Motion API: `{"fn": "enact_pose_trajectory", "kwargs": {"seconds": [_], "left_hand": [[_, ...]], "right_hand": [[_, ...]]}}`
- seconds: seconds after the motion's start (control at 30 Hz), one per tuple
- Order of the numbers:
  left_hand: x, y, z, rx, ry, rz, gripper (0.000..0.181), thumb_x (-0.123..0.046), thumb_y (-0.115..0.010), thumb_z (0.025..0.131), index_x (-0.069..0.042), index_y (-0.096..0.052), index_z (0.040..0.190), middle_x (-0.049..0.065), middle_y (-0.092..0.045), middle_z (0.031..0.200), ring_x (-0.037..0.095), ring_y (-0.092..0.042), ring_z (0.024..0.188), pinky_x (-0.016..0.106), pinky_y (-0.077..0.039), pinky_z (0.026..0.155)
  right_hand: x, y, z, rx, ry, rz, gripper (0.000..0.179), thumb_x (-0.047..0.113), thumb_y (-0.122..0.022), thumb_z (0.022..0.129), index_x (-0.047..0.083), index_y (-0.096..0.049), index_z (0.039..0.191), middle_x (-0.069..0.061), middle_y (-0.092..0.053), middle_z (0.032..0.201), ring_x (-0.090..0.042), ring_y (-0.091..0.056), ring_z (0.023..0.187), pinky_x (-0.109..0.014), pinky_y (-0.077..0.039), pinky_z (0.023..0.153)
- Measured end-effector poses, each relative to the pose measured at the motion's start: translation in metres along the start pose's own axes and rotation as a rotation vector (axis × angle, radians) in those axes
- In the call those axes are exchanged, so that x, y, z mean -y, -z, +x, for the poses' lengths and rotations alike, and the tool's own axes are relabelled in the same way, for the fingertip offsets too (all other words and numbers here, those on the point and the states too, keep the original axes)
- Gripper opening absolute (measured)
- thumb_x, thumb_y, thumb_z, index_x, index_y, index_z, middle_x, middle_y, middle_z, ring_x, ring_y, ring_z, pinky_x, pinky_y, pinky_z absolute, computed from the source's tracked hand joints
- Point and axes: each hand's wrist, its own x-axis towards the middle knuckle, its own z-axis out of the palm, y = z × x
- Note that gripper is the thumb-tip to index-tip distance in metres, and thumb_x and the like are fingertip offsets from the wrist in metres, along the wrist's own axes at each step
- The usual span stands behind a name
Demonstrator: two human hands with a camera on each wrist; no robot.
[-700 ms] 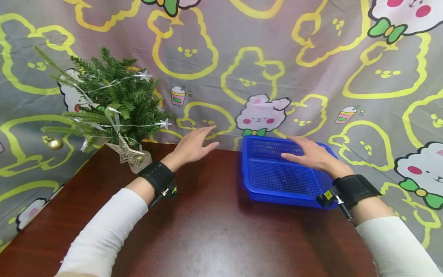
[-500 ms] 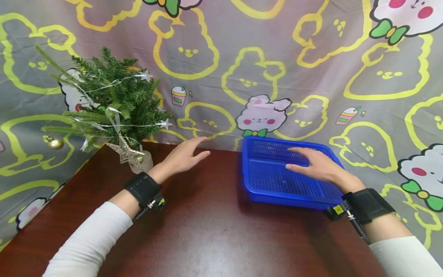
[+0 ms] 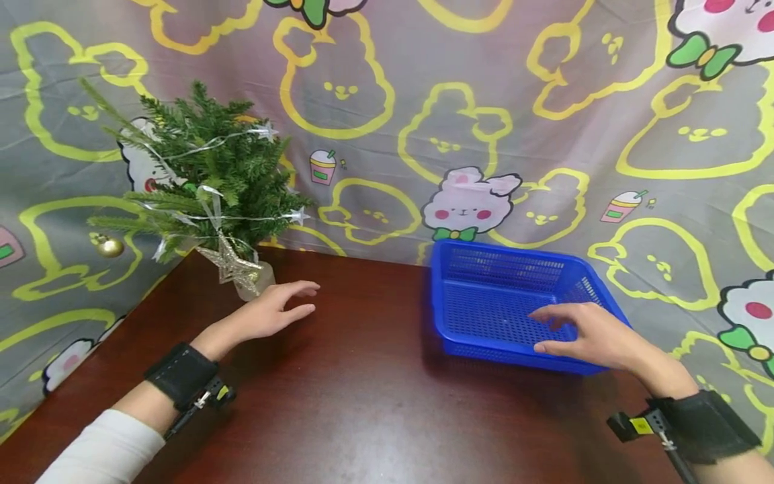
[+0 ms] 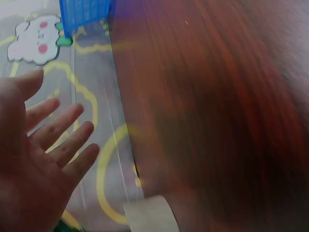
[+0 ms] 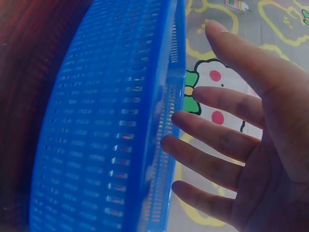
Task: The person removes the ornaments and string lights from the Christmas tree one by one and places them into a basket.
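My left hand (image 3: 266, 314) hovers over the brown table, fingers loosely extended and holding nothing, just in front of the little tree's pale base (image 3: 256, 281). In the left wrist view the same hand (image 4: 46, 145) shows its palm and spread fingers. On the right, a blue plastic basket (image 3: 444, 323) with perforated walls stands on the table. My right hand (image 3: 595, 333) is over its near right part with relaxed fingers and nothing in them. The right wrist view puts that hand (image 5: 251, 150) by the basket's rim (image 5: 154, 96); whether the fingertips touch it, I cannot tell.
At the left stands a small artificial Christmas tree (image 3: 224, 161) with star lights, a glittery star (image 3: 232, 265) and a gold bauble (image 3: 111, 247). A grey cartoon-print curtain (image 3: 375, 60) hangs behind the brown table (image 3: 363, 403).
Both hands have drawn back toward the person and apart, the left to the lower left, the right to the lower right. The basket stays in place; the view has shifted slightly.
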Motion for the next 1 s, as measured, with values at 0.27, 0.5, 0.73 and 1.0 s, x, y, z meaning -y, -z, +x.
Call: {"fn": "enact_pose_trajectory", "kwargs": {"seconds": [0.27, 0.5, 0.73, 1.0], "left_hand": [[0.018, 0.018, -0.032, 0.010, 0.088, 0.060, 0.035, -0.025, -0.060, 0.099, -0.006, -0.061, 0.129, 0.013, -0.071, 0.117, 0.028, -0.068, 0.107, 0.045, -0.054, 0.088], [0.042, 0.038, -0.052, -0.089, 0.190, 0.091, 0.029, -0.026, -0.064, 0.097, -0.003, -0.071, 0.114, 0.010, -0.075, 0.105, 0.024, -0.070, 0.097, 0.032, -0.054, 0.079], [0.062, 0.051, -0.058, -0.251, 0.369, 0.066, 0.029, -0.030, -0.067, 0.094, -0.001, -0.069, 0.100, 0.016, -0.072, 0.085, 0.013, -0.062, 0.066, 0.025, -0.045, 0.056], [0.080, 0.052, -0.050, -0.308, 0.419, -0.147, 0.052, -0.028, -0.072, 0.092, 0.007, -0.050, 0.124, 0.028, -0.060, 0.119, 0.022, -0.068, 0.101, 0.018, -0.052, 0.069]], "right_hand": [[-0.004, -0.001, -0.011, 0.004, -0.016, -0.005, 0.052, 0.057, -0.078, 0.077, 0.020, -0.073, 0.113, 0.007, -0.074, 0.108, -0.013, -0.068, 0.091, -0.029, -0.055, 0.074], [-0.007, -0.003, -0.013, 0.016, 0.038, 0.000, 0.038, 0.048, -0.081, 0.077, 0.023, -0.075, 0.105, 0.011, -0.075, 0.099, -0.003, -0.066, 0.086, -0.026, -0.055, 0.071], [-0.014, -0.007, -0.017, 0.015, 0.162, 0.016, 0.020, 0.034, -0.081, 0.081, 0.027, -0.077, 0.098, 0.014, -0.076, 0.094, -0.001, -0.069, 0.090, -0.027, -0.058, 0.074], [-0.017, -0.014, -0.019, -0.028, 0.211, 0.017, 0.018, 0.023, -0.083, 0.079, 0.026, -0.078, 0.097, 0.013, -0.076, 0.092, 0.002, -0.069, 0.088, -0.025, -0.058, 0.072]]}}
